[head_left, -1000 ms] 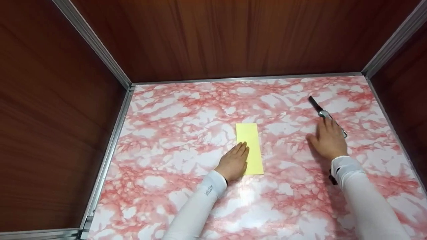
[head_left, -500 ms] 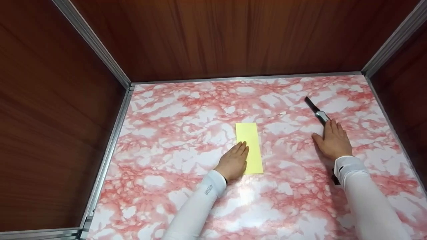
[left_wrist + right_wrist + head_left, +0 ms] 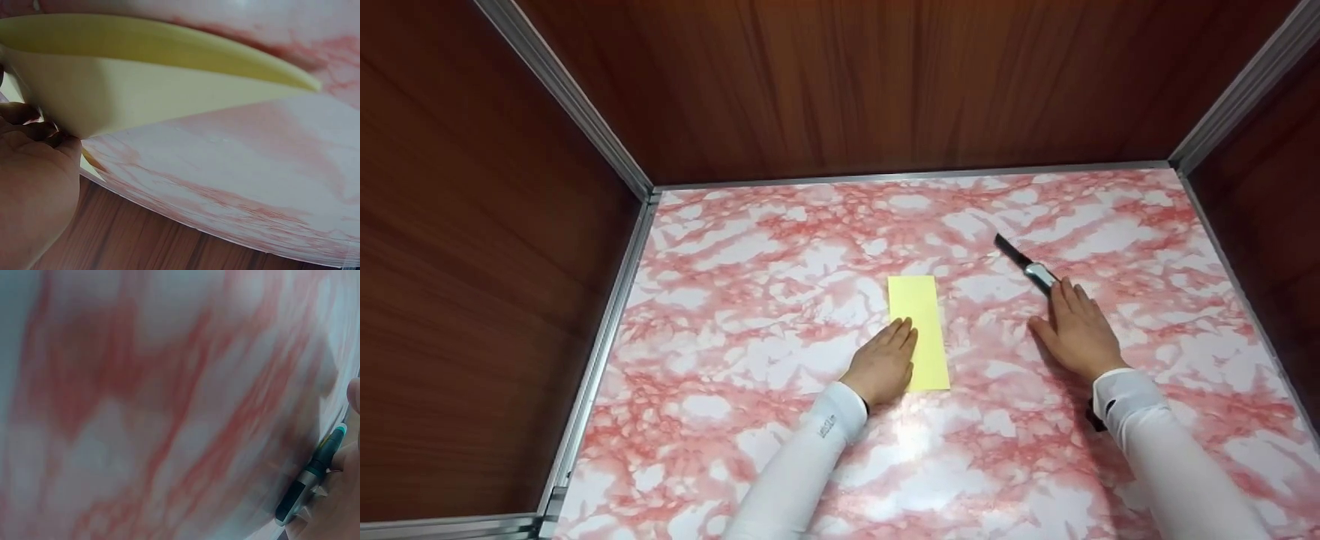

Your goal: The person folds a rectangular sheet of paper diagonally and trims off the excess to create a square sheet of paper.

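Note:
A folded sheet of yellow paper (image 3: 928,337) lies lengthwise on the table. My left hand (image 3: 881,364) rests on its left side, fingers stretched over it. The left wrist view shows the paper's layers (image 3: 157,90) bowed apart, with my fingertips at the near fold. To the right, my right hand (image 3: 1080,330) holds a utility knife (image 3: 1041,274) by its handle, most of which is under the fingers. A dark, slanted-tip blade points away to the upper left. In the right wrist view, the knife's dark handle (image 3: 309,478) lies against my fingers.
The table top (image 3: 750,300) has a red and white marbled pattern. Dark wood panels (image 3: 840,90) framed by metal rails (image 3: 574,105) enclose its back and both sides. Long white sleeves (image 3: 802,465) cover both forearms.
My right hand first shifts slightly right along the knife's handle, then moves left with the knife toward the paper. The left hand and paper stay in place.

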A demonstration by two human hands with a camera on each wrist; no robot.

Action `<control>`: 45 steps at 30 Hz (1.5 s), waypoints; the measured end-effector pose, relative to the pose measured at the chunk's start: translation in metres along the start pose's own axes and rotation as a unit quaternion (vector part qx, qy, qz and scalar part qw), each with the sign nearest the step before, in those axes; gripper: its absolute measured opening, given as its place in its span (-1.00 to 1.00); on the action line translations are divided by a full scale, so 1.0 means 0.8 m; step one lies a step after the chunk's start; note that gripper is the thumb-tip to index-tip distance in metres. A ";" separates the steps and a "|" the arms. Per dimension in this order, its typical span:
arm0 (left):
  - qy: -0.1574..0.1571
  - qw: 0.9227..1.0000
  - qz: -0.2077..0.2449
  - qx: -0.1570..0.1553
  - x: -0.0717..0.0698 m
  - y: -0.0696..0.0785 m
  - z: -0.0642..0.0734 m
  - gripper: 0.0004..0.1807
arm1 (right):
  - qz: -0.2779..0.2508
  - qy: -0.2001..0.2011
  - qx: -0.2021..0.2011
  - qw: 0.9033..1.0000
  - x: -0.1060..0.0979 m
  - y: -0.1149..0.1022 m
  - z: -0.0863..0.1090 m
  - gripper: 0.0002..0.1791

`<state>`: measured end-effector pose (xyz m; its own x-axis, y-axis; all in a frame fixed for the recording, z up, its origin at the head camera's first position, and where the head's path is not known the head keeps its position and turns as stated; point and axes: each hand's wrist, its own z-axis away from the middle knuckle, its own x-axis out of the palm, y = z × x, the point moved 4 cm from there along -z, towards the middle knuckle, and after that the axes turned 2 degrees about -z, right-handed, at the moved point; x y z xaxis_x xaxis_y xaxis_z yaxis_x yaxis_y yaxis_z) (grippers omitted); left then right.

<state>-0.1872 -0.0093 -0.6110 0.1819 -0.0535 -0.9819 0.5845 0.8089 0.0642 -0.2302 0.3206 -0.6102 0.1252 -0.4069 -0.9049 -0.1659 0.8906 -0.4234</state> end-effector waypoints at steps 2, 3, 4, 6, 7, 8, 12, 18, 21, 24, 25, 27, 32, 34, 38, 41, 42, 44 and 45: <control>0.000 1.000 0.000 0.000 -0.001 0.000 0.000 -0.35 | 0.002 -0.001 -0.006 1.000 0.004 -0.006 0.003 -0.07; -0.003 1.000 0.000 0.000 -0.001 0.000 0.001 -0.35 | 0.003 -0.002 -0.009 1.000 0.006 -0.010 0.004 -0.07; -0.004 1.000 0.000 -0.001 -0.001 0.001 0.001 -0.35 | 0.004 -0.003 -0.011 1.000 0.009 -0.012 0.006 -0.07; -0.006 1.000 -0.001 -0.002 -0.001 0.001 0.002 -0.35 | 0.004 -0.003 -0.016 1.000 0.013 -0.019 0.010 -0.06; -0.008 1.000 -0.001 -0.003 -0.002 0.001 0.002 -0.35 | 0.004 -0.005 -0.017 1.000 0.014 -0.022 0.011 -0.06; -0.009 1.000 0.000 -0.003 -0.002 0.001 0.002 -0.35 | 0.004 -0.006 -0.019 1.000 0.016 -0.025 0.013 -0.06; -0.009 1.000 -0.001 -0.003 -0.001 0.001 0.001 -0.35 | 0.002 -0.006 -0.028 1.000 0.020 -0.037 0.021 -0.07; -0.009 1.000 0.000 -0.004 0.001 0.000 0.000 -0.35 | 0.003 0.000 -0.039 0.999 0.024 -0.051 0.031 -0.10; -0.009 1.000 0.000 -0.004 0.001 0.000 0.000 -0.35 | 0.006 -0.001 -0.044 0.999 0.026 -0.056 0.036 -0.10; -0.010 1.000 0.004 -0.005 0.001 0.000 0.001 -0.35 | 0.008 -0.006 -0.042 0.999 0.028 -0.059 0.041 -0.10; -0.010 1.000 0.005 -0.005 0.001 0.000 0.001 -0.35 | 0.010 -0.008 -0.042 0.999 0.029 -0.061 0.042 -0.11; -0.010 1.000 0.008 -0.005 0.001 -0.001 0.001 -0.35 | 0.015 -0.010 -0.041 0.999 0.029 -0.064 0.046 -0.12; -0.006 1.000 0.010 -0.004 0.000 -0.001 0.001 -0.34 | 0.027 0.008 -0.049 0.998 0.027 -0.075 0.056 -0.17; -0.004 1.000 0.009 -0.005 -0.001 -0.001 0.001 -0.34 | 0.026 0.021 -0.049 0.998 0.026 -0.077 0.060 -0.22; -0.001 1.000 0.010 -0.004 -0.001 -0.001 0.002 -0.35 | 0.019 0.053 -0.050 0.997 0.025 -0.080 0.065 -0.32; 0.006 1.000 0.009 -0.003 -0.001 -0.001 0.002 -0.36 | 0.014 0.083 -0.056 0.995 0.023 -0.082 0.064 -0.39; 0.007 1.000 0.008 -0.003 -0.001 -0.001 0.002 -0.36 | 0.009 0.091 -0.055 0.994 0.022 -0.082 0.064 -0.41; 0.008 1.000 0.005 -0.001 -0.001 -0.001 0.001 -0.36 | -0.006 0.101 -0.047 0.994 0.021 -0.081 0.060 -0.44; 0.008 1.000 0.005 0.000 -0.001 -0.001 0.001 -0.36 | -0.013 0.103 -0.043 0.994 0.021 -0.080 0.058 -0.44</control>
<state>-0.1869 -0.0105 -0.6102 0.1742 -0.0364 -0.9840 0.5820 0.8099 0.0731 -0.1717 0.2660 -0.5963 -0.0704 -0.4705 -0.8796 -0.2499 0.8620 -0.4411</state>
